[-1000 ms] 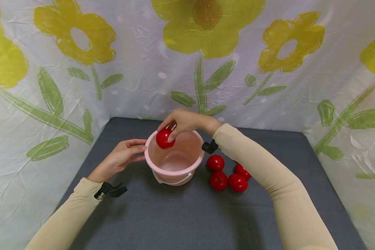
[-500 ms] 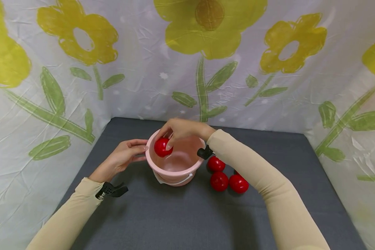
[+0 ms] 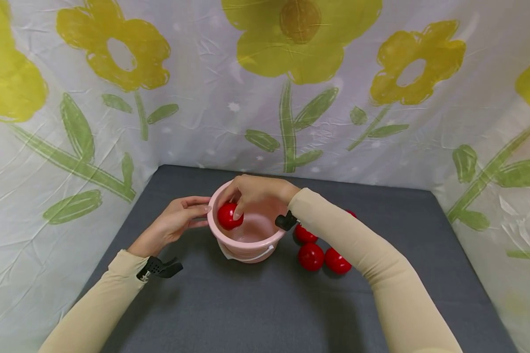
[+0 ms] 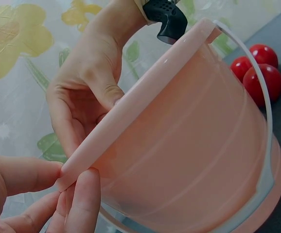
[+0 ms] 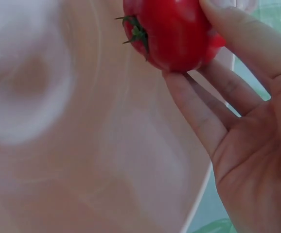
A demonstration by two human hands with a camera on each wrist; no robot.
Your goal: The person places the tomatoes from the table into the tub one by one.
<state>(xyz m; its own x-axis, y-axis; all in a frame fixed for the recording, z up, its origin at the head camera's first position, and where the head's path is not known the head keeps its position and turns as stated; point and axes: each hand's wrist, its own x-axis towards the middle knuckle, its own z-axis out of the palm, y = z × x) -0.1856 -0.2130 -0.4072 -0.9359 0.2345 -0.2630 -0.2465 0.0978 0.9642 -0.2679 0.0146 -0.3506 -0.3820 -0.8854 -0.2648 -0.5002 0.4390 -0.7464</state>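
A pink bucket (image 3: 243, 251) with a white handle (image 4: 266, 111) stands on the dark table. My left hand (image 3: 173, 221) pinches the bucket's rim at its left side, thumb on one face and fingers on the other in the left wrist view. Inside the bucket's mouth, my right hand (image 3: 253, 190) holds a red tomato (image 3: 229, 216) between thumb and fingertips, close to the left inner wall. The right wrist view shows green leaves on the tomato (image 5: 174, 34) and the smooth pink inside below it.
Right of the bucket, several more tomatoes (image 3: 311, 257) lie grouped on the grey tabletop (image 3: 256, 309), partly hidden by my right forearm (image 3: 357, 240). A white cloth with yellow flowers (image 3: 194, 98) hangs around the back and sides.
My right hand has lowered the tomato from the rim's height deeper into the bucket. The left hand keeps its grip on the rim. The view has shifted slightly.
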